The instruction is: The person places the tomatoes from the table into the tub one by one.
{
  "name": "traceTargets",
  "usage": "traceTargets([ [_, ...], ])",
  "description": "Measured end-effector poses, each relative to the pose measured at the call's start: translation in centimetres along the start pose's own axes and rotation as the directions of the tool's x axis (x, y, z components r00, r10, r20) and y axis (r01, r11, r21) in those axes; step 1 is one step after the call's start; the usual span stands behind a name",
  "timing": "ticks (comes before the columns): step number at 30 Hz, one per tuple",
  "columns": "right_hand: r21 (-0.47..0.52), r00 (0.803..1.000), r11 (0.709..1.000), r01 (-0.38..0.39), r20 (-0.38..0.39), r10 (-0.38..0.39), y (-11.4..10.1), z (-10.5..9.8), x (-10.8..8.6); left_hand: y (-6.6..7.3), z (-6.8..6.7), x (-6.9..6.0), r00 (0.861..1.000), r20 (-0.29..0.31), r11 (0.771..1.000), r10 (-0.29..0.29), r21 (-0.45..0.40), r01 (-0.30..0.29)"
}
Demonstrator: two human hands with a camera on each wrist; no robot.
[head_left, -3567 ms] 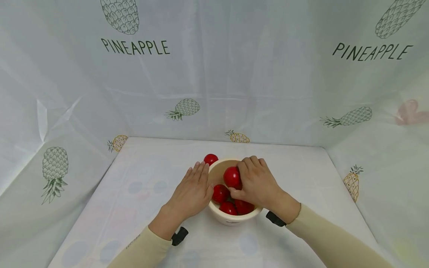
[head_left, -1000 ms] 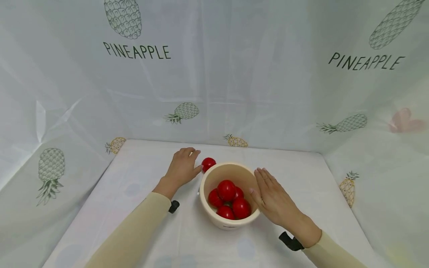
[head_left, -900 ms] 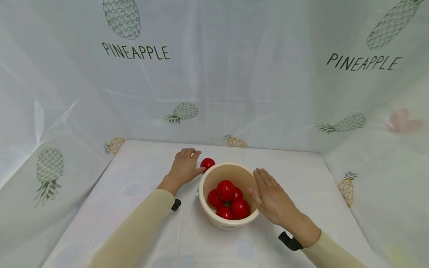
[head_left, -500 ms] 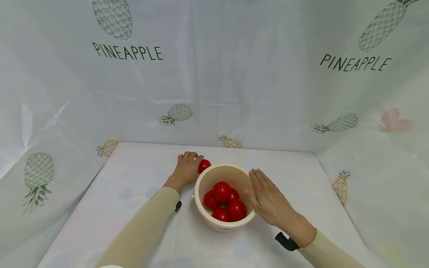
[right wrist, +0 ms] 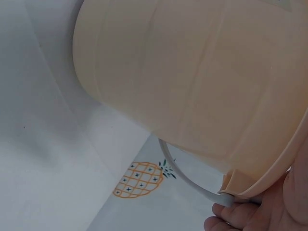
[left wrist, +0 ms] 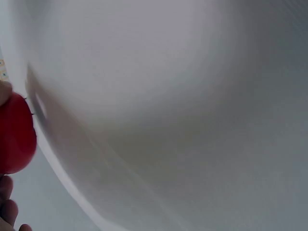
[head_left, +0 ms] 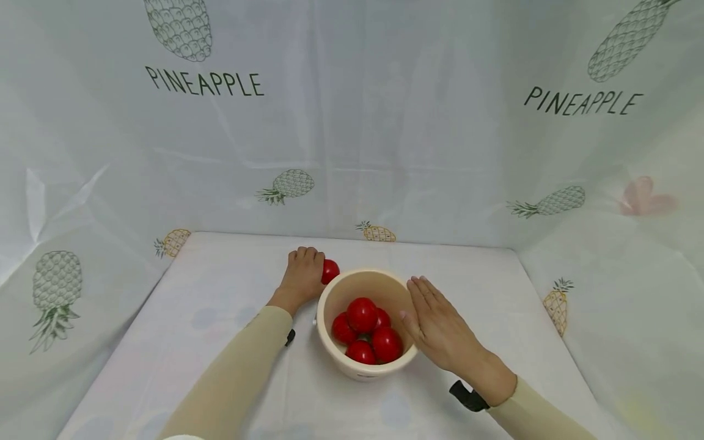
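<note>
A cream bucket (head_left: pixel 352 371) stands upright on the table, with several red tomatoes (head_left: pixel 362 315) heaped inside. Just beyond its left rim, my left hand (head_left: pixel 302 275) holds another tomato (head_left: pixel 330 271). The left wrist view shows that tomato (left wrist: pixel 17 134) between the thumb and the curled fingers (left wrist: pixel 7 207). My right hand (head_left: pixel 445 330) rests against the bucket's right rim, fingers straight and together. From the right wrist, the bucket's wall (right wrist: pixel 183 72) fills much of the view, with the right fingers (right wrist: pixel 269 211) by its rim.
A pale handle (right wrist: pixel 183 178) hangs from the bucket's side in the right wrist view. White cloth covers the table (head_left: pixel 231 366). Behind it rises a sheet (head_left: pixel 352 122) printed with pineapples, which also closes off both sides.
My left hand has gone from lying flat on the bucket's left rim to gripping the tomato beside it. My right hand has left the bucket's inside for its right rim.
</note>
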State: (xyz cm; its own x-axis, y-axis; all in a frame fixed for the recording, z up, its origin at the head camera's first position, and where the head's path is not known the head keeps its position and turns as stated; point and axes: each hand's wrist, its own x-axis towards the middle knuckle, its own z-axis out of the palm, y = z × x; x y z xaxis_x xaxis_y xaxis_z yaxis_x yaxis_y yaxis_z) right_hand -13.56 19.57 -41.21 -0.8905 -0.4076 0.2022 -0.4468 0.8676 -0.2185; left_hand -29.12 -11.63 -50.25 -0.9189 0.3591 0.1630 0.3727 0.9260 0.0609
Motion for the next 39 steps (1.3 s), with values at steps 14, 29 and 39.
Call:
traceTargets([
  [14, -0.006, 1.0, 1.0, -0.003, -0.004, 0.003, -0.1, 0.1, 0.0, -4.1, -3.8, -3.0, 0.991, -0.12, 0.995, 0.05, 0.094, -0.038],
  [29, -0.085, 0.999, 0.996, 0.016, -0.039, -0.02, 0.1, 0.3, 0.0, -3.7, -9.2, -6.6, 0.981, -0.164, 0.987, 0.106, 0.138, -0.083],
  [39, -0.115, 0.998, 0.993, 0.038, -0.043, -0.043, 0.2, 0.3, 0.0, -0.5, -13.6, -8.2, 0.953, -0.245, 0.981, 0.178, 0.119, -0.153],
])
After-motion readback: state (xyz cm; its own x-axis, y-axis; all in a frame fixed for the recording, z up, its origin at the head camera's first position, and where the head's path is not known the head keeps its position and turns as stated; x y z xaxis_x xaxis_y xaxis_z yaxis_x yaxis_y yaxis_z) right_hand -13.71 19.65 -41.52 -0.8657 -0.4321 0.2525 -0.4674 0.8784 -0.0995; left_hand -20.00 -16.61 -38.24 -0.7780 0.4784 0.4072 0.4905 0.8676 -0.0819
